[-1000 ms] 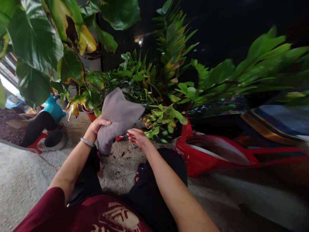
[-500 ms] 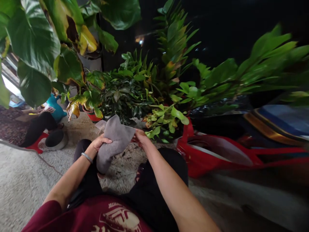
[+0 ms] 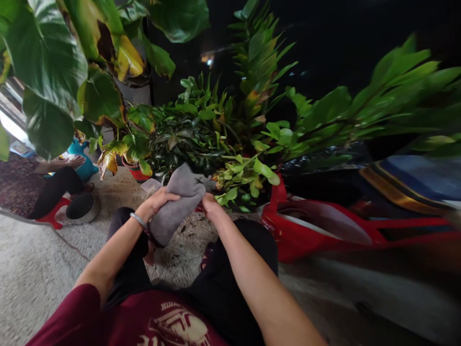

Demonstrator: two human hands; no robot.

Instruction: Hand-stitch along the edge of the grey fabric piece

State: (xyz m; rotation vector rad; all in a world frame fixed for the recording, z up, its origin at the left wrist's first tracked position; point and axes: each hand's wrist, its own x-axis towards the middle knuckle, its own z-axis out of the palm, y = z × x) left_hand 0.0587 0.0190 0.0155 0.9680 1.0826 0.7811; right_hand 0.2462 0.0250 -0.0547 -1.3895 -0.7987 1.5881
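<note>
Between my hands is a grey cloth (image 3: 178,204), bunched and hanging down over the ground. My left hand (image 3: 158,199), with a silver bangle (image 3: 138,220) at its wrist, grips the cloth's left side, thumb on top. On the other side, my right hand (image 3: 209,204) pinches the cloth's right edge; its fingertips are partly hidden. The leaves of a low green plant (image 3: 237,182) hang just beyond my right hand. Behind the cloth lies a small pale printed card or paper (image 3: 151,185).
Potted plants stand ahead, one in a red pot (image 3: 137,173). A red bag (image 3: 298,230) sits at my right. To the left, another person's leg (image 3: 59,190) shows near a dark bucket (image 3: 82,208) and a red stool (image 3: 55,214). A cable (image 3: 68,242) crosses the concrete.
Both hands have shifted slightly, the left one up and to the right. The cloth has moved right with them, and its right corner is now gathered closer to my right hand.
</note>
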